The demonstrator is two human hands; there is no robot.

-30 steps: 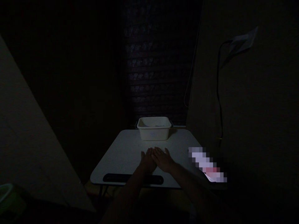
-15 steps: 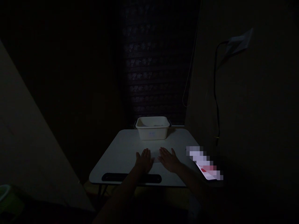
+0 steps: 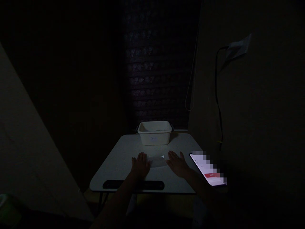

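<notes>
A thin, see-through sheet or bag point(image 3: 156, 161), probably plastic, lies flat on the white table point(image 3: 114, 165) with a small bright glint on it. My left hand point(image 3: 140, 166) rests palm down at its left side, fingers stretched out. At the right side my right hand point(image 3: 177, 163) lies flat too, thumb apart from the fingers. Neither hand grips anything. How far the sheet runs under the palms is hidden, and the dim light blurs its edges.
Behind the hands a white tub point(image 3: 155, 138) with side handles stands at the table's far edge; its contents are unclear. A lit phone point(image 3: 211, 171) lies at the right edge. A dark slot point(image 3: 111, 184) runs along the front. A cable point(image 3: 216, 92) hangs on the right wall.
My hands have moved apart, left hand leftward and right hand rightward, baring more of the clear sheet between them. The view has shifted slightly.
</notes>
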